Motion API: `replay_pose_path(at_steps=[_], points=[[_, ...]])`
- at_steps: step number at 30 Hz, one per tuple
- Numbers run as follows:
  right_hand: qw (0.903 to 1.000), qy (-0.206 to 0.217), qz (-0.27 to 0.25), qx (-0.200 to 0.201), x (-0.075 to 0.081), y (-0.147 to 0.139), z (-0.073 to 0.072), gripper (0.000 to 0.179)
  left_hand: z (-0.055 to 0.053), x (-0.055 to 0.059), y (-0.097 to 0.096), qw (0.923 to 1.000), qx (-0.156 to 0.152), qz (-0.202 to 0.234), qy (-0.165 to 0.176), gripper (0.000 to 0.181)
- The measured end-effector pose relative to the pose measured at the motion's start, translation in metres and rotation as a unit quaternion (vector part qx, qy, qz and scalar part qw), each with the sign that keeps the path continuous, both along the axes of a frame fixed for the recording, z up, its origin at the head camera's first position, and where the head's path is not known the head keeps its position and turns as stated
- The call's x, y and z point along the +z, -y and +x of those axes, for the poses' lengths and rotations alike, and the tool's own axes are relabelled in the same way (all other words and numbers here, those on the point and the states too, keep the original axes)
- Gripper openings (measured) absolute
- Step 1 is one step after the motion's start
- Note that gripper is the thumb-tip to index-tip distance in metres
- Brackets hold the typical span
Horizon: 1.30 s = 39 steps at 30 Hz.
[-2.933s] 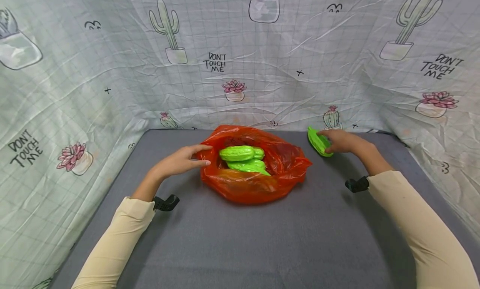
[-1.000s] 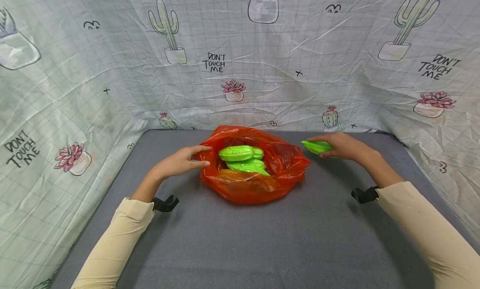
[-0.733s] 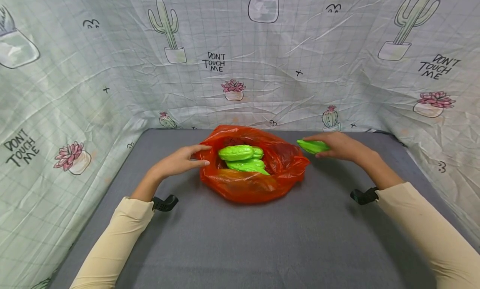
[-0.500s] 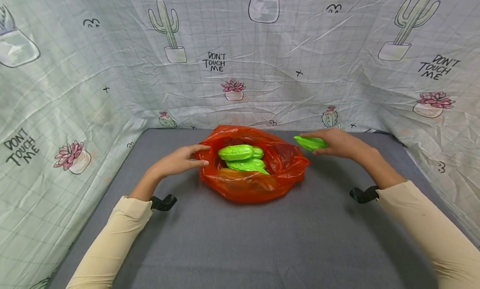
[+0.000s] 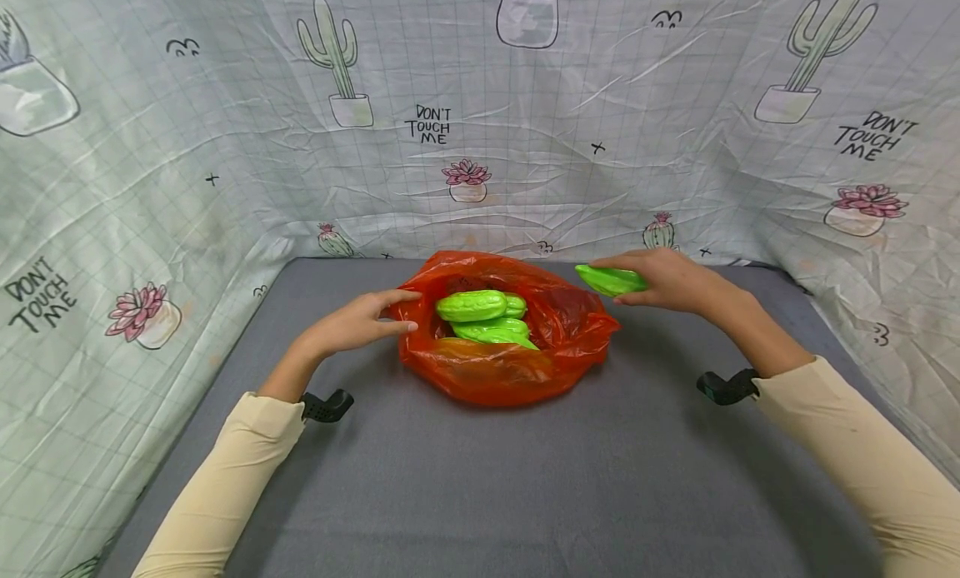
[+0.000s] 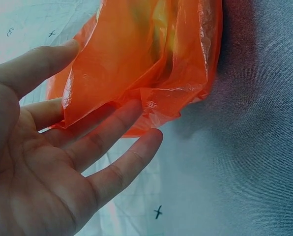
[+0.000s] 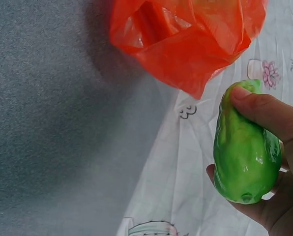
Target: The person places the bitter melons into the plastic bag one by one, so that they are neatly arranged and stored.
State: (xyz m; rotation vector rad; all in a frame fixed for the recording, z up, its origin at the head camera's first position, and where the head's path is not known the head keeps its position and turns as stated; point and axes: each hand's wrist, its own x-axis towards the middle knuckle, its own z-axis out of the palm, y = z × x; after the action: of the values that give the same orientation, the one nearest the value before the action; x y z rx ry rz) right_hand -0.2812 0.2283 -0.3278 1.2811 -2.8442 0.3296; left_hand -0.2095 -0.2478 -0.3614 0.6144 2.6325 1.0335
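A red plastic bag sits with its mouth gaping, and several glossy green bitter melons lie inside. My left hand touches the bag's left rim, thumb and fingers spread apart. In the left wrist view, its fingers are nearly straight and lie along the thin plastic, partly behind it. Right of the bag, my right hand grips another bitter melon, raised near the bag's right edge. The right wrist view shows that ridged bitter melon between thumb and fingers, below the bag's pointed corner.
A dark grey cloth covers the table. Behind and at both sides rises a pale fabric backdrop printed with cacti and lettering. Black wrist devices hang beneath both forearms.
My right hand has picked up the bitter melon from the table at the back right and carried it left and slightly up towards the bag. My left hand has stayed at the rim.
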Motion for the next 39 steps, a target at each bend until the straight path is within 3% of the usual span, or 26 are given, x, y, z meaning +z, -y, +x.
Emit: replay_pose_path(at_steps=[21,33,39], points=[[0.9995,0.0,0.007,0.031,0.013,0.03,0.002,0.063,0.0,0.001,0.0,1.0,0.001,-0.002,-0.001,0.061],[0.9995,-0.011,0.024,0.019,0.016,0.038,0.002,0.063,-0.002,0.002,-0.002,1.0,-0.002,-0.002,0.002,0.061],[0.9985,-0.009,0.03,0.044,0.018,0.043,0.0,0.061,-0.002,0.003,-0.002,1.0,-0.003,-0.002,0.005,0.061]])
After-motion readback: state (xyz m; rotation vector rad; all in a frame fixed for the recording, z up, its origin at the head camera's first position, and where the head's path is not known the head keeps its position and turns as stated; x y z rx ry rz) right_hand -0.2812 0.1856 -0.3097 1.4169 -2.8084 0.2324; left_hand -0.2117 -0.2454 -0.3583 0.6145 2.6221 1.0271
